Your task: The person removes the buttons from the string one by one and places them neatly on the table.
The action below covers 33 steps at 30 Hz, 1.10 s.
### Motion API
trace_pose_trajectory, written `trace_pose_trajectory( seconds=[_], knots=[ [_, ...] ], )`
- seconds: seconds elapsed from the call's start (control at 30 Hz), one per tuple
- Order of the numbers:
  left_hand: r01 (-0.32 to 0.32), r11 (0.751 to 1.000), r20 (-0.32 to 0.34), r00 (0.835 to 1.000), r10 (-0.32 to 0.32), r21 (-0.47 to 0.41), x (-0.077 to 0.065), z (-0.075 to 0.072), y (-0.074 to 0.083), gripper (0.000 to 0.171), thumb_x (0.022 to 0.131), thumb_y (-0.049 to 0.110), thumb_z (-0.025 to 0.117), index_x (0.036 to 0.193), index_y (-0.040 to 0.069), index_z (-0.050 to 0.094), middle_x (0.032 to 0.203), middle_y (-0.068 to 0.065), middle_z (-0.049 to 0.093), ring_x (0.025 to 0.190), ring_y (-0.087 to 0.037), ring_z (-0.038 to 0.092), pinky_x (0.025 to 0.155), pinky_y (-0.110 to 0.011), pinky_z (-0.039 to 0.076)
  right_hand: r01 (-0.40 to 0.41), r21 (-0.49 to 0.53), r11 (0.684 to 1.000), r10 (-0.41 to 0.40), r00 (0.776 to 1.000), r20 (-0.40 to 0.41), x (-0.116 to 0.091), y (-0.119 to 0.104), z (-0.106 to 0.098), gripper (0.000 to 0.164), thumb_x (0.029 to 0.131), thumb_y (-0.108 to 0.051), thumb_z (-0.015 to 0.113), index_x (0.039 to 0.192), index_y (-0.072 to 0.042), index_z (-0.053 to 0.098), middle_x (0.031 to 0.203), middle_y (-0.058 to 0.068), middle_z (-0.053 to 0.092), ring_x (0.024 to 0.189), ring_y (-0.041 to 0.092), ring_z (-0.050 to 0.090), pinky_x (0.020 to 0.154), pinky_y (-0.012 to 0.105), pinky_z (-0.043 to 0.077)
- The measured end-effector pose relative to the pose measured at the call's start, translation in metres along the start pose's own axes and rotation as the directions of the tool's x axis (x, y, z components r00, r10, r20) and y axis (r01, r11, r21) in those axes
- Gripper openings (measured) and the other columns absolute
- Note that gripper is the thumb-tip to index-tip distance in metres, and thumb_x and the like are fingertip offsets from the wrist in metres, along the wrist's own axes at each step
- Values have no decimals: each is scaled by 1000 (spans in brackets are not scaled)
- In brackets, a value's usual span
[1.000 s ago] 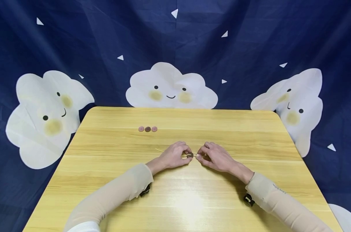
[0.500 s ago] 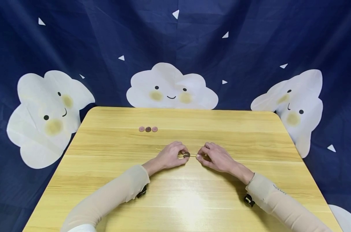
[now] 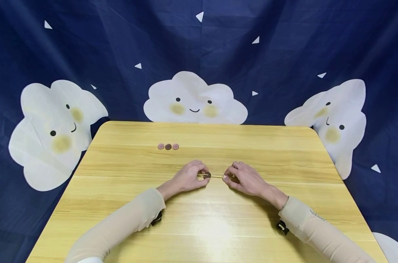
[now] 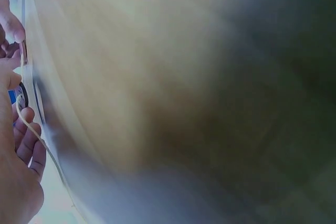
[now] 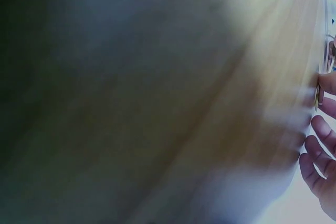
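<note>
Near the middle of the table my left hand (image 3: 190, 176) pinches a dark brown button (image 3: 207, 175) between thumb and fingertips. A thin pale yellow cord (image 3: 217, 176) passes through this button, which the left wrist view shows on edge with the cord (image 4: 47, 149) trailing past the fingers. A short way to the right, my right hand (image 3: 248, 178) pinches a small pink button (image 3: 225, 177) at the cord's other part. The cord runs straight between the two buttons. Fingers cover much of the pink button, and the cord's right end is hidden.
Behind the left hand, a row of buttons lies flat on the wooden table (image 3: 199, 219): a left pink button (image 3: 161, 146), a brown button (image 3: 168, 147) and a right pink button (image 3: 175, 146). A blue cloud-patterned curtain (image 3: 120, 44) hangs at the table's far edge.
My left hand has moved left with the brown button, away from the right hand. More cord now shows between the two buttons. The right hand has stayed in place.
</note>
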<state>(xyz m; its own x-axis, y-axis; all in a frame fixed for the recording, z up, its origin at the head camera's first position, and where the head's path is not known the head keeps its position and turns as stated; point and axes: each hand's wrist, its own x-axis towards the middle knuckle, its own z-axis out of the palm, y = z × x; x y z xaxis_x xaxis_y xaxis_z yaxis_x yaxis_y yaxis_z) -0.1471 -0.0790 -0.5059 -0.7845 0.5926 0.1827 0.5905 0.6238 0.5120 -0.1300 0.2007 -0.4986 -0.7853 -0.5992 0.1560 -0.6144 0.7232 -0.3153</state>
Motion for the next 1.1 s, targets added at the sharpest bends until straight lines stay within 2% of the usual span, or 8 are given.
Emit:
trace_pose_trajectory(
  seconds=[0.47,0.73,1.1],
  knots=[
    [37,999,-31,999,-37,-1,-11,-5,-13,21,87,30,79,102,17,74,93,6,68,90,-9,61,84,-26,56,-8,5,1000,8,1000,5,-1,0,0,14,100,-38,72,107,-27,75,90,-9,59,80,7,47,72,25,42],
    [35,999,-71,997,-35,-4,-17,-12,-20,20,87,28,80,102,17,74,92,6,68,90,-10,61,84,-28,56,-6,6,1000,6,1000,1,-1,-1,-1,14,101,-38,71,108,-26,75,91,-8,60,80,7,47,72,25,42],
    [63,998,-93,994,-64,-14,-26,-22,-30,20,87,26,82,102,17,75,94,6,71,89,-10,63,85,-29,57,-6,8,1000,6,1000,0,-1,-1,-1,13,101,-37,71,107,-27,75,90,-9,60,80,7,47,72,24,42]
  ],
)
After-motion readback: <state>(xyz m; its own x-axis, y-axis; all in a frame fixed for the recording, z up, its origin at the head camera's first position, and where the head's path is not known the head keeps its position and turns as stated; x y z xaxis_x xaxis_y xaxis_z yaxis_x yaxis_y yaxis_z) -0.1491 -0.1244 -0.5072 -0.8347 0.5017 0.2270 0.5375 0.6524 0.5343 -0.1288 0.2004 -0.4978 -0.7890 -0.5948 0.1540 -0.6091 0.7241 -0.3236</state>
